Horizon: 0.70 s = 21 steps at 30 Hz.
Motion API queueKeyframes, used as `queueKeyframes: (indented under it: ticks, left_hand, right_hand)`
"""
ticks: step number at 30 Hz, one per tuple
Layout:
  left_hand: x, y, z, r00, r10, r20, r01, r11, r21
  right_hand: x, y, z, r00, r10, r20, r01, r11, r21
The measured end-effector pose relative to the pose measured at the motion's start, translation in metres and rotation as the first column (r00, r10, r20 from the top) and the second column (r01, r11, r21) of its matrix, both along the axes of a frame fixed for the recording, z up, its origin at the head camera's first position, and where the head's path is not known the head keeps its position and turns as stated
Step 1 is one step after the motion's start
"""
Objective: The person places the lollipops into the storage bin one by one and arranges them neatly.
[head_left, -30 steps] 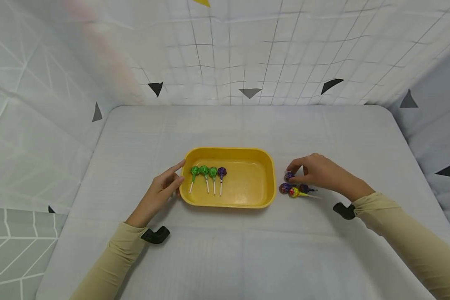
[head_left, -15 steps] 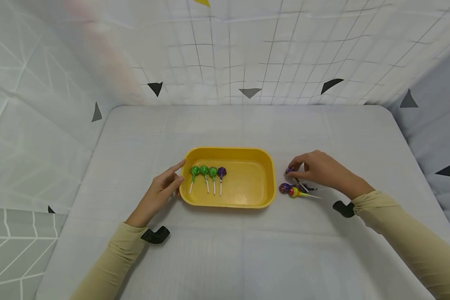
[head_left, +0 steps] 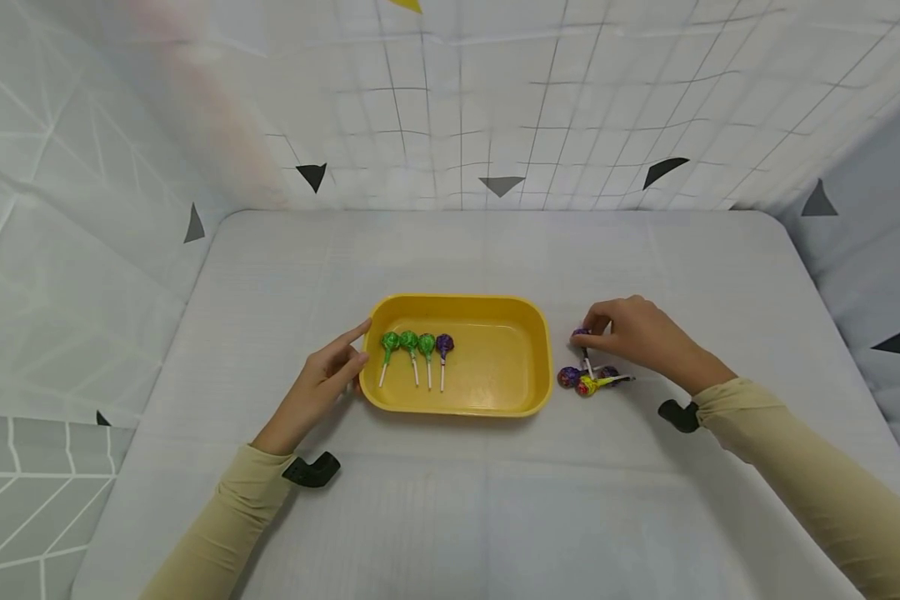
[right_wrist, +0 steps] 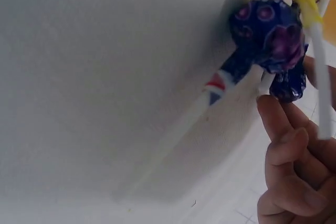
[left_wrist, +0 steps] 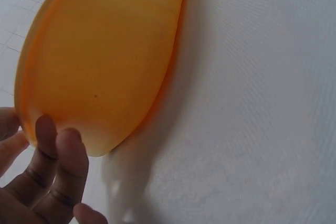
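My left hand [head_left: 326, 377] rests against the left end of the yellow tray [head_left: 457, 402], index finger and thumb at its rim, the other fingers beside the outer wall. Inside the tray, three green lollipops [head_left: 408, 342] and one purple lollipop [head_left: 444, 344] form a row, sticks toward me. Right of the tray, my right hand [head_left: 633, 333] pinches a purple lollipop [head_left: 580, 333] by its wrapped head; its white stick points toward me. Just below lie a yellow lollipop [head_left: 588, 385] and two purple lollipops, one in a blue-purple wrapper [right_wrist: 268, 35] large in the right wrist view.
A white cloth covers the table [head_left: 487, 500]. Behind it hangs a pale patterned curtain [head_left: 457, 100], and more cloth hangs at both sides. Each wrist bears a small black camera mount [head_left: 312, 470].
My right hand has raised the purple lollipop slightly away from the pile, and its stick has swung round toward me. The left hand and the tray have stayed put.
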<state>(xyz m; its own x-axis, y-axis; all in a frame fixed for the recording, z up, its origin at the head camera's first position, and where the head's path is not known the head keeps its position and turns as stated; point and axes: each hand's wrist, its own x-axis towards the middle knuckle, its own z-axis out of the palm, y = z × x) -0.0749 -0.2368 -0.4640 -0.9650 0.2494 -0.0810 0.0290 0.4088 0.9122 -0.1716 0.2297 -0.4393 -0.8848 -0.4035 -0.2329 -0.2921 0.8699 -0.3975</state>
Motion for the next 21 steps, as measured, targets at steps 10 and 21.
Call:
queueKeyframes:
  ticks: [10,21]
  left_hand:
    - [-0.0014,0.0006,0.0000,1.000,-0.004,0.001,0.004,1.000,0.019]
    - [-0.0010,0.0012,0.0007,1.000,-0.004,0.004,0.004,1.000,0.024]
  right_hand:
    - [-0.0021,0.0045,0.0048,0.995,0.068,0.068,-0.067,0.998,-0.019]
    - [-0.0048,0.0054,0.0040,0.992,0.079,0.094,-0.077,0.997,-0.029]
